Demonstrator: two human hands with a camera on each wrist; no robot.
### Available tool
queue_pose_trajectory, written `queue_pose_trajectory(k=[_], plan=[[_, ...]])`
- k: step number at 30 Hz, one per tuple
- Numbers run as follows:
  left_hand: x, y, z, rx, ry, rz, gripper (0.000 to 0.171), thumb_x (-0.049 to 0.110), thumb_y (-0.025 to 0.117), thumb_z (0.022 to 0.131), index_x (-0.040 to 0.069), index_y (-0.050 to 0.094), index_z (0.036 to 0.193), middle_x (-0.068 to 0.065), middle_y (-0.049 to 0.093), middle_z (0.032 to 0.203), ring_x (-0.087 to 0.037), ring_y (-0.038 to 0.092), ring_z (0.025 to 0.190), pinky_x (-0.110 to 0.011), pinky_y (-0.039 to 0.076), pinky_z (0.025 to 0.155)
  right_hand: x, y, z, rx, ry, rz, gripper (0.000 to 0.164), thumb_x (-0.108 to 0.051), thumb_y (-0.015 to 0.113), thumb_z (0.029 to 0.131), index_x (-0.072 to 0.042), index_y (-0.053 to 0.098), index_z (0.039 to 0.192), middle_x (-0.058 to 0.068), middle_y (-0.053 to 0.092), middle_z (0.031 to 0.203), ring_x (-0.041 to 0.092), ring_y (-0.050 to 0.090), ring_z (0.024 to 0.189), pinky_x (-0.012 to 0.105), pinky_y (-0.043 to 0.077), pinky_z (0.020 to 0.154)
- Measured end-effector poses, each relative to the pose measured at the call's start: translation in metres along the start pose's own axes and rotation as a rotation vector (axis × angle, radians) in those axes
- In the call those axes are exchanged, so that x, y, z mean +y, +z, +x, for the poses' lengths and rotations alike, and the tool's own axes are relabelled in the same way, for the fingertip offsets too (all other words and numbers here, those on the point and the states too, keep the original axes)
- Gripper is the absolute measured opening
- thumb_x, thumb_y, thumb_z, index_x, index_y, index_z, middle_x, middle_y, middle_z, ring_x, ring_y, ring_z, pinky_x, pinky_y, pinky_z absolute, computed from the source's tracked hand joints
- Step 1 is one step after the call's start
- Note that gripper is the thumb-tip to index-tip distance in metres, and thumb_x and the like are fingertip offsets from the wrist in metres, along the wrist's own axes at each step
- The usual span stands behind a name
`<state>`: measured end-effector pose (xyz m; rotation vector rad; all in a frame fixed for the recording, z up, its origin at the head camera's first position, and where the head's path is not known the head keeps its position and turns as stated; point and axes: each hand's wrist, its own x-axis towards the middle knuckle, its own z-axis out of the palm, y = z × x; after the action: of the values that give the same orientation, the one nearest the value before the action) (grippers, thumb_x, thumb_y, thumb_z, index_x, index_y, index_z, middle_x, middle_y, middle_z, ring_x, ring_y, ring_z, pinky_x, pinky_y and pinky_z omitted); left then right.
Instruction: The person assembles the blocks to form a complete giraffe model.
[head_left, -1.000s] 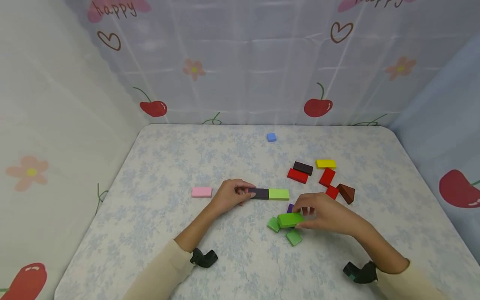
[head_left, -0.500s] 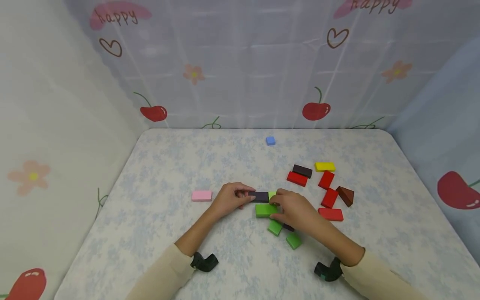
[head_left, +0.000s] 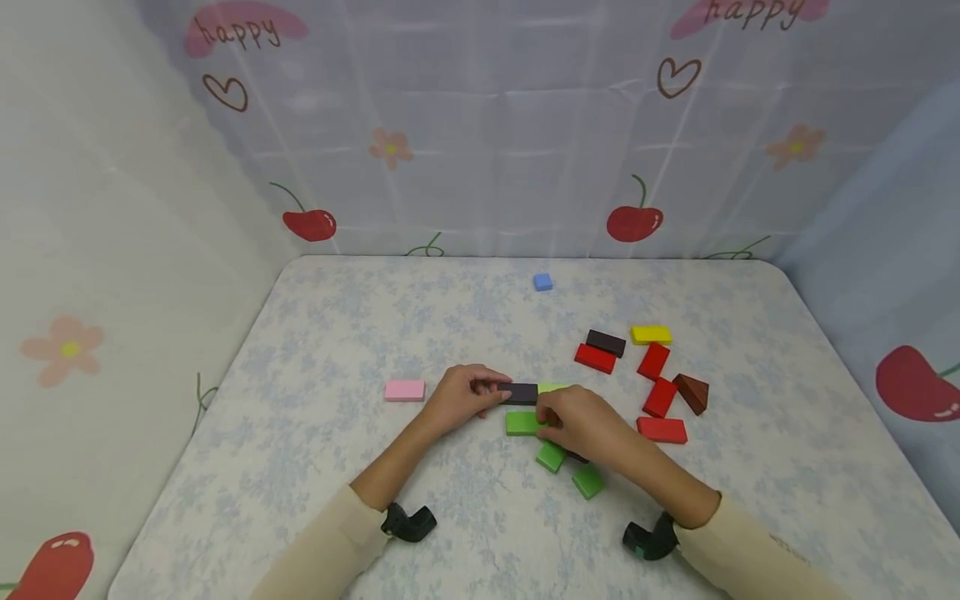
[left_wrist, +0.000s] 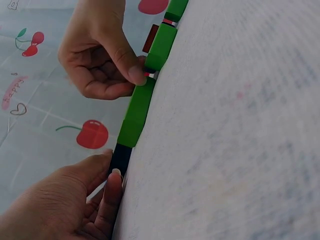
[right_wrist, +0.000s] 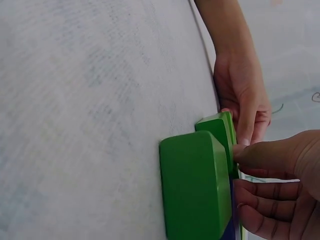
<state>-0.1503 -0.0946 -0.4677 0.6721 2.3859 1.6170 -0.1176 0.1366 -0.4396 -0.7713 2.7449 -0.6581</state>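
My left hand point(head_left: 461, 396) pinches the left end of a black block point(head_left: 519, 394), which lies flat in line with a lime-green block point(head_left: 552, 387). The lime block is partly covered by my right hand point(head_left: 581, 417). Thumb and fingers of that hand pinch the right end of a bright green block point(head_left: 521, 423), just in front of the black one; the left wrist view shows this green block point(left_wrist: 136, 117) low at the table surface. Two smaller green blocks point(head_left: 550, 457) point(head_left: 588, 481) lie nearer the front. A dark block point(head_left: 577, 457) peeks out below the right hand.
A pink block point(head_left: 405, 391) lies left of the left hand. To the right are several red blocks point(head_left: 662, 430), a brown triangular block point(head_left: 692, 393), a yellow block point(head_left: 651, 335) and another black block point(head_left: 606, 342). A small blue block point(head_left: 543, 282) sits near the back edge.
My right hand has carried the bright green block leftward from above the small green blocks to in front of the black block. Red blocks behind it came into view. The left hand stays in place.
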Motion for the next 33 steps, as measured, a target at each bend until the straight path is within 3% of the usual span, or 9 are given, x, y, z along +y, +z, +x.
queue_pose_trajectory(k=[10, 16, 24, 29, 33], plan=[[-0.037, 0.005, 0.01, -0.013, -0.012, 0.02, 0.024, 0.01, 0.071, 0.096, 0.002, 0.074, 0.12, -0.015, 0.069, 0.085, -0.036, 0.064, 0.059, -0.033, 0.054, 0.053, -0.001, 0.005, 0.015, 0.027, -0.042, 0.038, 0.021, -0.013, 0.083, 0.086, -0.016, 0.063, 0.078, -0.01, 0.054, 0.066, 0.007, 0.049, 0.059, 0.022, 0.044, 0.052], [-0.039, 0.003, 0.01, -0.016, -0.015, -0.006, 0.025, 0.018, 0.073, 0.095, 0.008, 0.075, 0.118, -0.009, 0.07, 0.085, -0.028, 0.065, 0.059, -0.034, 0.056, 0.054, -0.004, 0.003, 0.016, 0.037, -0.035, 0.037, 0.019, -0.013, 0.081, 0.087, -0.016, 0.065, 0.079, -0.01, 0.055, 0.067, 0.006, 0.049, 0.058, 0.022, 0.044, 0.051], [-0.039, 0.003, 0.01, -0.013, -0.021, 0.016, 0.022, 0.021, 0.074, 0.095, 0.014, 0.077, 0.116, -0.001, 0.068, 0.082, -0.018, 0.064, 0.057, -0.032, 0.057, 0.056, 0.008, -0.024, -0.009, 0.101, 0.0, 0.012, 0.01, -0.016, 0.081, 0.088, -0.015, 0.071, 0.09, -0.011, 0.06, 0.074, 0.007, 0.053, 0.066, 0.022, 0.049, 0.058], [-0.038, 0.002, 0.01, -0.022, -0.026, 0.018, 0.023, 0.02, 0.074, 0.095, 0.013, 0.077, 0.117, 0.0, 0.068, 0.083, -0.017, 0.065, 0.058, -0.032, 0.058, 0.056, 0.027, -0.039, -0.03, 0.094, 0.008, 0.003, 0.017, -0.017, 0.083, 0.086, -0.013, 0.075, 0.101, -0.009, 0.067, 0.085, 0.008, 0.056, 0.072, 0.022, 0.049, 0.059], [-0.037, 0.002, 0.009, -0.021, -0.032, 0.018, 0.022, 0.02, 0.075, 0.095, 0.013, 0.077, 0.116, -0.001, 0.068, 0.083, -0.017, 0.065, 0.058, -0.032, 0.058, 0.056, 0.043, -0.044, -0.041, 0.06, -0.048, 0.004, 0.026, -0.011, 0.085, 0.083, -0.014, 0.076, 0.107, -0.006, 0.07, 0.098, 0.008, 0.056, 0.075, 0.021, 0.049, 0.06]])
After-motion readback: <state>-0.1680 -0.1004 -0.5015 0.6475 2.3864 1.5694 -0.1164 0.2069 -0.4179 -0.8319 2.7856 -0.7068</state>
